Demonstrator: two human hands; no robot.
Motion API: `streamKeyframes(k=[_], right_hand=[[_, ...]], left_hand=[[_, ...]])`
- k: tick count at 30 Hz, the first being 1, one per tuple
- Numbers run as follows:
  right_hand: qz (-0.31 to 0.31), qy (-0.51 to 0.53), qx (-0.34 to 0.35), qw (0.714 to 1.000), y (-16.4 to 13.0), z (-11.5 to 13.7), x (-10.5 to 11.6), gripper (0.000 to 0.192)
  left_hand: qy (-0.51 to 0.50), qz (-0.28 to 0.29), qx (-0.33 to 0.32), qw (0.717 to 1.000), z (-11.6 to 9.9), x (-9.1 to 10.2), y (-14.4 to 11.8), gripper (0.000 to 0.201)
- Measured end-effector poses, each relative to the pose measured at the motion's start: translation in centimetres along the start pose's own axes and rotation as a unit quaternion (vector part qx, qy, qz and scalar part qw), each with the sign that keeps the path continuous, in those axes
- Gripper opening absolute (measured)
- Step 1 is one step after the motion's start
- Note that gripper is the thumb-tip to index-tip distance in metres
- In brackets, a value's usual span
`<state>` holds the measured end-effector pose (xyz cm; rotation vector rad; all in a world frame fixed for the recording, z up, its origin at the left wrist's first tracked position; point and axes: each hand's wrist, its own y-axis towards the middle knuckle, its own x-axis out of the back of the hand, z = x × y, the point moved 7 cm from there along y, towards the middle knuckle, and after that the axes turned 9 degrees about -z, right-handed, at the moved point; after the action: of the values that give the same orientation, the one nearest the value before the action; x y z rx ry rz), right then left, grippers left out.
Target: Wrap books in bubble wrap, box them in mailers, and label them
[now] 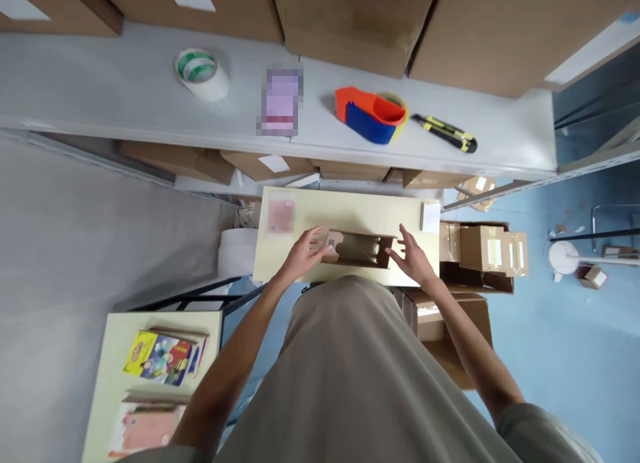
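A small open cardboard box (361, 259) lies on the pale yellow table (345, 206) in front of me, its long opening facing up. At its left end is my left hand (305, 251), fingers apart, with the thumb against or just over a cardboard flap there. My right hand (414, 258) is at the other end, fingers spread and the thumb close to the box's right edge; whether it touches cannot be told. A pinkish flat packet (281, 215) lies at the table's left, and a white stack (430, 218) sits at its right edge.
The grey shelf (150, 103) above carries a tape roll (203, 74), a red-and-blue tape dispenser (371, 114), a box cutter (445, 132) and large cartons (350, 23). Books (163, 358) lie on a side table at lower left. Cartons (480, 248) stand right of the table.
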<state>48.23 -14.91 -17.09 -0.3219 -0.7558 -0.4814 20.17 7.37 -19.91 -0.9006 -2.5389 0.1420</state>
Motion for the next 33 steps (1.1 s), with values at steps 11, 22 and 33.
streamKeyframes(k=[11, 22, 33], right_hand=[[-0.163, -0.149, 0.221, 0.95, 18.6, 17.8, 8.2, 0.062], [-0.099, -0.098, 0.101, 0.985, 24.3, 19.9, 5.3, 0.05], [0.02, 0.353, 0.017, 0.935, 9.0, 20.8, -2.4, 0.064]], left_hand=[[-0.013, -0.134, -0.219, 0.966, -19.6, 4.0, 10.4, 0.037], [-0.094, -0.181, -0.17, 0.964, -18.9, 3.2, 10.7, 0.027], [-0.166, -0.222, -0.222, 0.935, -14.7, 3.5, -0.7, 0.018]])
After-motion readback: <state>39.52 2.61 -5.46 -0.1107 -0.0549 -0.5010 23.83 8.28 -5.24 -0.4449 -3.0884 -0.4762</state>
